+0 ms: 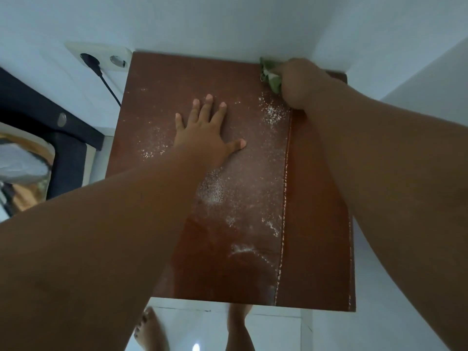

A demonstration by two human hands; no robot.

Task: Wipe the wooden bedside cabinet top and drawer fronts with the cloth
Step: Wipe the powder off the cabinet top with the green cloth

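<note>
The brown wooden cabinet top [162, 92] fills the middle of the head view, seen from straight above. White powder [272, 114] lies scattered over its left and middle parts. A clean, shiny strip [311, 236] runs down its right side, edged by a thin white line. My left hand [205, 133] lies flat on the top with fingers spread. My right hand [300, 82] grips a bunched green cloth [270, 74] at the far right corner, close to the wall. The drawer fronts are hidden under the top.
White walls [228, 21] close in behind and to the right of the cabinet. A double wall socket [106, 57] with a black plug and cable sits at the far left. A dark bed frame [50, 122] stands to the left. My bare feet [149, 330] are on the white floor below.
</note>
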